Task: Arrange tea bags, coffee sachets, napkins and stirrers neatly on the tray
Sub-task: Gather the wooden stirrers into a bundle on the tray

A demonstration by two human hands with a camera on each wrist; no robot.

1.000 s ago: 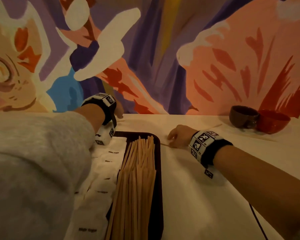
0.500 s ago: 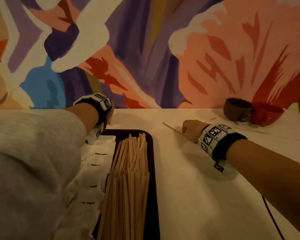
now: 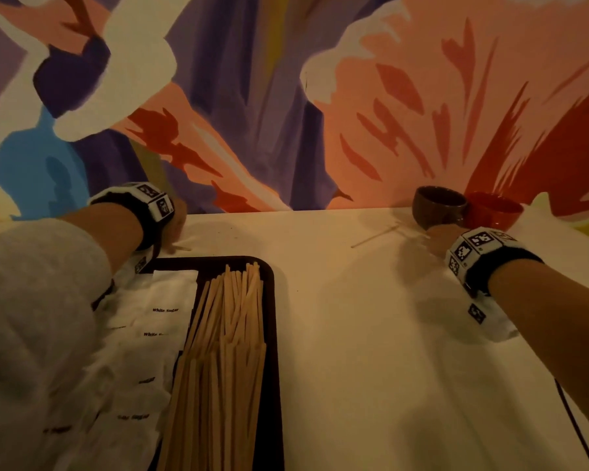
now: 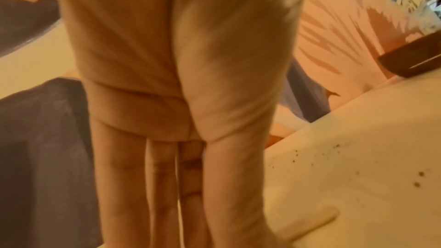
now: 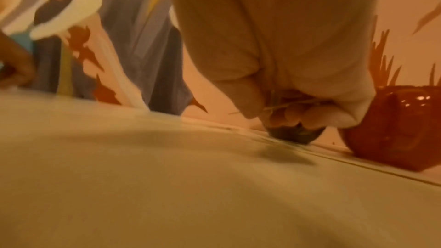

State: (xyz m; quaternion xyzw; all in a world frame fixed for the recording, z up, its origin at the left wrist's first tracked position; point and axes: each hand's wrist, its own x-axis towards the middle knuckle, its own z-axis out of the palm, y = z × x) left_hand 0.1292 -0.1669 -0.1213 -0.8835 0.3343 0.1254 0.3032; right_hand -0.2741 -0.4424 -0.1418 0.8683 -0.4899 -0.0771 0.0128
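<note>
Right hand [image 5: 296,112] pinches one stirrer [image 3: 374,236] (blurred); seemingly two cups [image 3: 439,207].

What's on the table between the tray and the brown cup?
In the head view, one loose stirrer lies between the tray and brown cup; otherwise bare tabletop.

Open desk [image 3: 354,334] between the tray [image 3: 269,334] and the right forearm | brown cup [image 3: 437,207] and red cup [image 3: 493,210] touching, blocking the far right by the wall | loose stirrer [image 3: 374,236] lies just before them | left sleeve [image 3: 31,317] covers the tray's left side
</note>
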